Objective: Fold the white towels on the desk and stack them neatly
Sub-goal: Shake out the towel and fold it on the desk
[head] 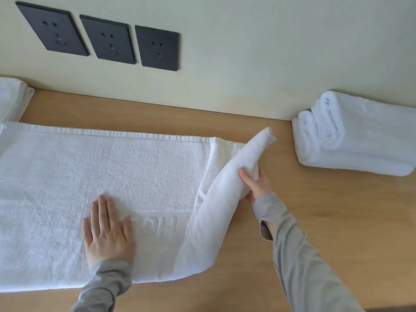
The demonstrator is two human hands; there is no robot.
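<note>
white towel [112, 176] spread on the counter [315, 210], left hand [108, 233] pressing flat with straight fingers; right hand [256, 185] fingers curled round its lifted end; likely fault: a skewed fold if the pressing hand slips or the bunched end twists.

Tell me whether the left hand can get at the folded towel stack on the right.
Probably not easily: the left hand presses flat on the spread towel, and the right hand, gripping that towel's raised end, lies between it and the folded stack.
</note>
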